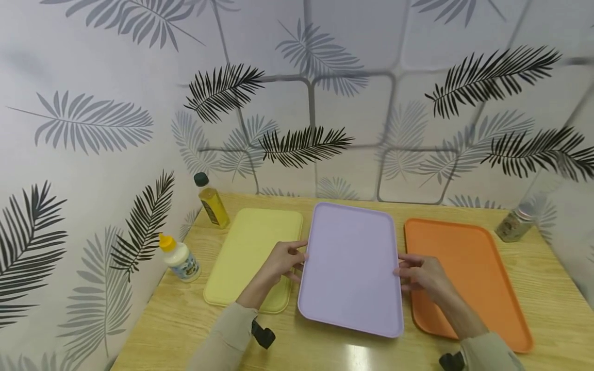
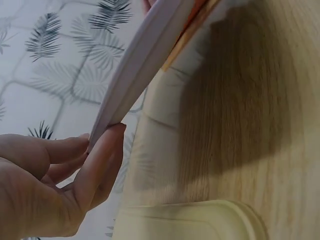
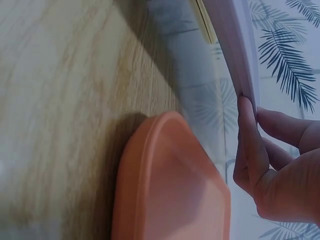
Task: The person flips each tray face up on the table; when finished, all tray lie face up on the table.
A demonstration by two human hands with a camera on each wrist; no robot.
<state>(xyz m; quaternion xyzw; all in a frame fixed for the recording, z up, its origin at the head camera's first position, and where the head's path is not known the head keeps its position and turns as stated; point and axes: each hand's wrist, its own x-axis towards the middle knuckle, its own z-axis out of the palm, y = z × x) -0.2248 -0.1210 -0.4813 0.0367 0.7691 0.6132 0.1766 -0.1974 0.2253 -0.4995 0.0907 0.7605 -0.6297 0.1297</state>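
Note:
Between my two hands a lilac rectangular tray (image 1: 351, 268) is held by its long sides, raised off the table. My left hand (image 1: 284, 262) pinches the left edge, thumb above and fingers beneath; the left wrist view shows the tray's underside (image 2: 135, 65) with a shadow on the wood. On the opposite edge my right hand (image 1: 423, 274) pinches the rim the same way, also plain in the right wrist view. A yellow tray (image 1: 252, 252) lies on the table by my left hand. An orange tray (image 1: 464, 278) lies under and beyond my right hand.
At the left stand an oil bottle (image 1: 214, 205) with a dark green cap and a white bottle (image 1: 182, 262) with a yellow cap. A clear jar (image 1: 515, 224) stands at the back right. Leaf-patterned wall covering (image 1: 306, 103) rises behind the wooden table (image 1: 153, 335).

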